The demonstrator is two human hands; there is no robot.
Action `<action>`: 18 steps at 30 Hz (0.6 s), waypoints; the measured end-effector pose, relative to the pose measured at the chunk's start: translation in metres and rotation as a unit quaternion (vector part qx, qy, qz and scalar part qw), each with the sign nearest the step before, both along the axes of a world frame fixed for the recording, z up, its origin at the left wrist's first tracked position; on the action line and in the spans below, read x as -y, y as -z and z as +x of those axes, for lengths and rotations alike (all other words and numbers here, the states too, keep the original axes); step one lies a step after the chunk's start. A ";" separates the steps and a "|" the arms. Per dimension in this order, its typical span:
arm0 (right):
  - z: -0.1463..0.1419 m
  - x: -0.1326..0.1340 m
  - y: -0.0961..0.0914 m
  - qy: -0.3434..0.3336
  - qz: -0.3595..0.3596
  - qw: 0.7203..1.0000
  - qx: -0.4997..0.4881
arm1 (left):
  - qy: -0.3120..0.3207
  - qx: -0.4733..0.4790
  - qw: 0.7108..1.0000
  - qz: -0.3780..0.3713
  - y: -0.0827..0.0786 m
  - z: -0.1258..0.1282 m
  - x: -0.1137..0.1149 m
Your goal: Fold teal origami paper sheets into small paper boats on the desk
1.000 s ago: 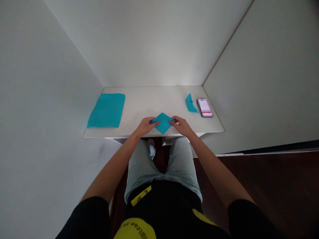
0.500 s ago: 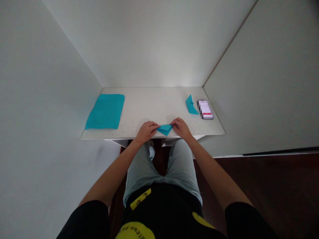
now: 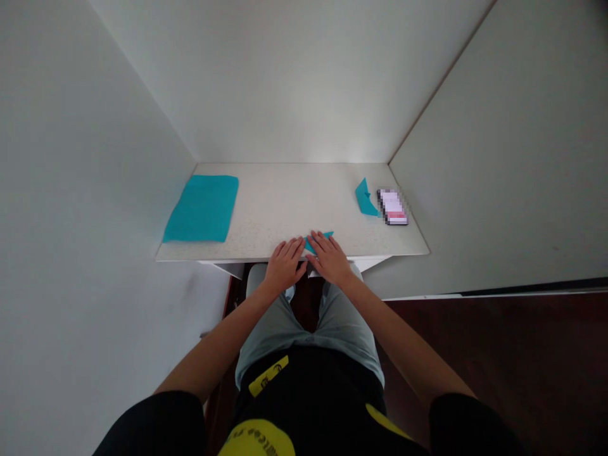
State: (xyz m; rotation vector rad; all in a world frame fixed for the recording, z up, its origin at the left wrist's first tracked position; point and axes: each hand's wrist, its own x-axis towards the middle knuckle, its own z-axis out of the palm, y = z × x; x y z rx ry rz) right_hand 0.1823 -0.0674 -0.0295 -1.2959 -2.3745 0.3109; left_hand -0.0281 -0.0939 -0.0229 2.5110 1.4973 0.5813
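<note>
A small folded teal paper [image 3: 312, 241] lies at the front edge of the white table [image 3: 285, 202]. Both my hands lie flat on top of it, side by side, so only its far edge shows between and beyond the fingers. My left hand [image 3: 284, 260] covers its left part with fingers stretched out. My right hand [image 3: 327, 256] covers its right part, fingers also stretched forward.
A stack of flat teal sheets [image 3: 202, 209] lies at the table's left. A folded teal paper figure [image 3: 365, 197] stands at the right, beside a blurred-out phone-like object [image 3: 393, 207]. White walls enclose the table on three sides.
The teal diamond was folded in half into a small triangle. My hands then moved together from its outer corners onto its top and now press it flat.
</note>
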 end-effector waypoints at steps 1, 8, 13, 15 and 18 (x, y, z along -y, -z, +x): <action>-0.001 0.002 0.002 -0.001 -0.004 1.000 0.004 | -0.005 0.006 1.000 -0.007 0.000 0.001 0.001; 0.041 -0.006 0.001 0.033 -0.008 0.999 0.007 | -0.008 0.008 1.000 -0.015 -0.008 0.001 -0.003; 0.060 -0.008 0.000 0.039 -0.018 0.999 0.003 | -0.025 -0.008 1.000 -0.013 -0.011 0.005 -0.009; 0.062 -0.008 0.002 0.034 -0.020 0.999 -0.008 | -0.024 -0.008 1.000 -0.014 -0.012 0.005 -0.010; 0.067 -0.007 0.003 0.018 -0.024 0.998 -0.048 | -0.019 0.010 0.999 -0.023 -0.014 0.000 -0.012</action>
